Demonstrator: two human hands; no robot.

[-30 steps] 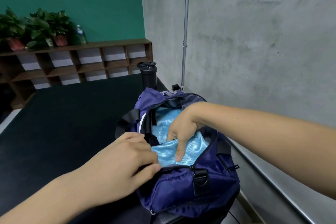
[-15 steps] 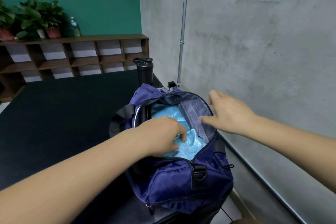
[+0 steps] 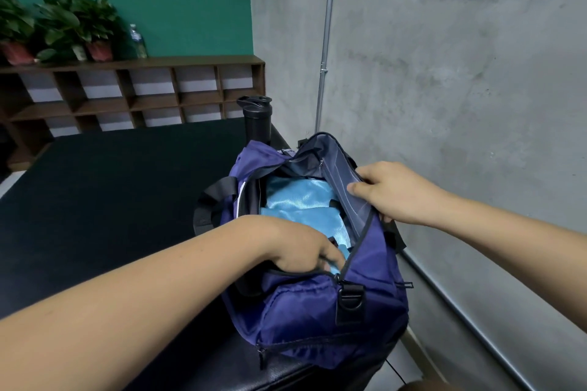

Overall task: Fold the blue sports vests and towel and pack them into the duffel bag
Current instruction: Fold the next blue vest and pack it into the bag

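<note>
The bag (image 3: 317,320) sits on a black table (image 3: 111,200). A grey wall (image 3: 444,73) is just right of it, and a shelf (image 3: 143,98) with plants (image 3: 63,25) stands far behind. The vests (image 3: 298,200) lie inside the bag. The right hand (image 3: 394,194) grips the bag's flap. The left hand (image 3: 298,247) reaches inside, its grasp unclear.

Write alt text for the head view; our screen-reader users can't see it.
A person's left hand reaches into the near end of an open navy duffel bag holding light-blue fabric, while the right hand grips the bag's raised flap. The bag sits on a black table, a black bottle behind it.
</note>
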